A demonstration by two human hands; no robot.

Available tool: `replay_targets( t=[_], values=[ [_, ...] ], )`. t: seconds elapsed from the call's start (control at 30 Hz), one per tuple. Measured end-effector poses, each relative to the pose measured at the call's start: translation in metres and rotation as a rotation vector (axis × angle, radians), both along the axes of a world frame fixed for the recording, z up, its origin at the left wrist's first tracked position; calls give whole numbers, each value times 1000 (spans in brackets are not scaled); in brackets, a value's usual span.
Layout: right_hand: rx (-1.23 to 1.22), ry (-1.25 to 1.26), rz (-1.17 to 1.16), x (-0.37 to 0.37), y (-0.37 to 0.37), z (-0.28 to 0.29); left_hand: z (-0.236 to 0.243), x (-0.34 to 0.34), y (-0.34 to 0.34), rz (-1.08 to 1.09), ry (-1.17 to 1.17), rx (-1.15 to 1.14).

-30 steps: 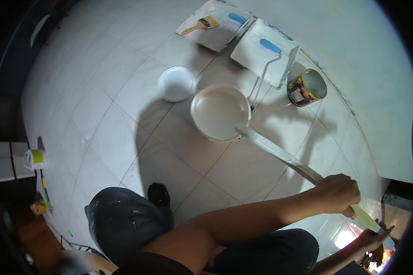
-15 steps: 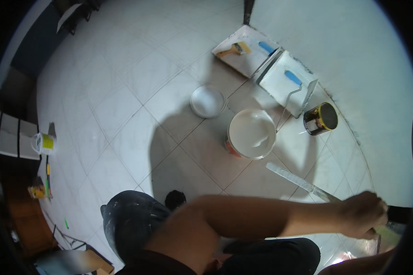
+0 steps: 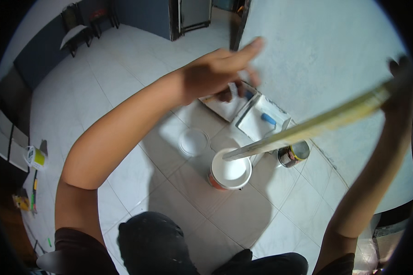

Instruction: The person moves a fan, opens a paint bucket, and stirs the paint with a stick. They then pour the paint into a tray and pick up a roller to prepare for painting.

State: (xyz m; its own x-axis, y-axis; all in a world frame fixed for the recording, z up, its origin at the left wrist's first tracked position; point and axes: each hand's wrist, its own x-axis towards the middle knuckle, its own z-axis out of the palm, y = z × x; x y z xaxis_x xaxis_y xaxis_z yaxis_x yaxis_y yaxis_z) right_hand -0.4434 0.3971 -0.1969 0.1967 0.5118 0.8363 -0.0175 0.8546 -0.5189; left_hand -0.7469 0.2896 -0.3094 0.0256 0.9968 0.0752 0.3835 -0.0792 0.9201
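Observation:
My left hand (image 3: 222,73) hangs in the air over the paint trays with its fingers apart and nothing in it. Far to the right, blurred by motion near the dark rim, my right hand (image 3: 399,91) grips a long, flat wooden stick (image 3: 316,123) smeared with pale paint. The stick slants down leftward, its pale tip over the mouth of a bucket (image 3: 218,182) of white paint. Whether the tip touches the paint I cannot tell. A round white lid (image 3: 194,142) lies on the floor left of the bucket.
Two white paint trays (image 3: 252,126) lie by the wall (image 3: 325,55); a blue roller handle (image 3: 268,120) shows in the nearer one. Right of the bucket is a dark tin (image 3: 293,154). A white-and-green tub (image 3: 35,157) stands far left, and a chair (image 3: 73,36) stands at the back.
My left hand has swung from the lower right to the upper middle and is off the stick. My right hand has come up with the stick, and the view has tilted upward.

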Motion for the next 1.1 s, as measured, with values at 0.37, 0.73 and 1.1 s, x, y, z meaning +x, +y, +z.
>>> replay_targets(
  t=[0.37,0.73,1.1],
  values=[
    [381,-167,472,-242,-113,-68,-33,-131,-74,26,-382,-646],
    [783,-231,504,-272,-213,-294,-170,-109,-124,30,6,-962],
    [919,-824,870,-207,-186,-392,-321,-97,-251,-248,616,15]
  ],
)
